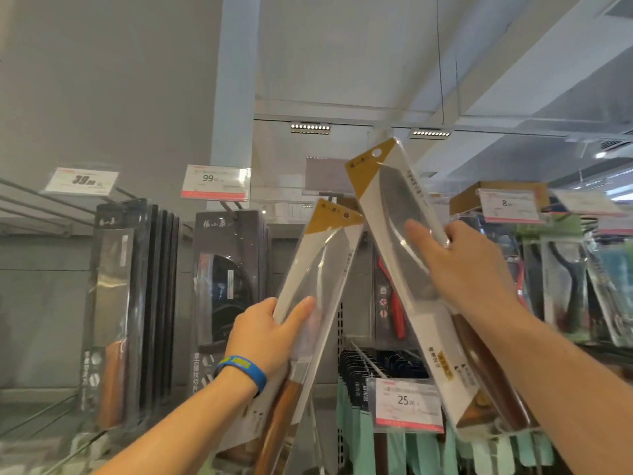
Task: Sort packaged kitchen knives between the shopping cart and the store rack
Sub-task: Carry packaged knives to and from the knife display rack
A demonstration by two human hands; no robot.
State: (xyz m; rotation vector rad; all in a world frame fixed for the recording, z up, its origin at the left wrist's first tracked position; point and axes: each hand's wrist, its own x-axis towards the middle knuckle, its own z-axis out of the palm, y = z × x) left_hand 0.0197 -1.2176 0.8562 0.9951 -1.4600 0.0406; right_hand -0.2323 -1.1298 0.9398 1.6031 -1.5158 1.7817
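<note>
White-and-gold card, clear plastic front: two such packs, each with a wood-handled kitchen knife inside, held up before the grey store rack (41, 303).

Head view. Left hand (270, 332) grasps the left knife pack (318, 265) near mid-length, thumb across the front; pack leans right. Blue rubber wristband (241, 371) on that wrist. Right hand (462, 269) grasps the right knife pack (394, 200), thumb flat on the clear front over the blade; pack leans left. Gold top corners meet or overlap; contact unclear. Behind: black knife boxes (133, 303) hang on pegs under white price tags (215, 182), "39" and "99".
</note>
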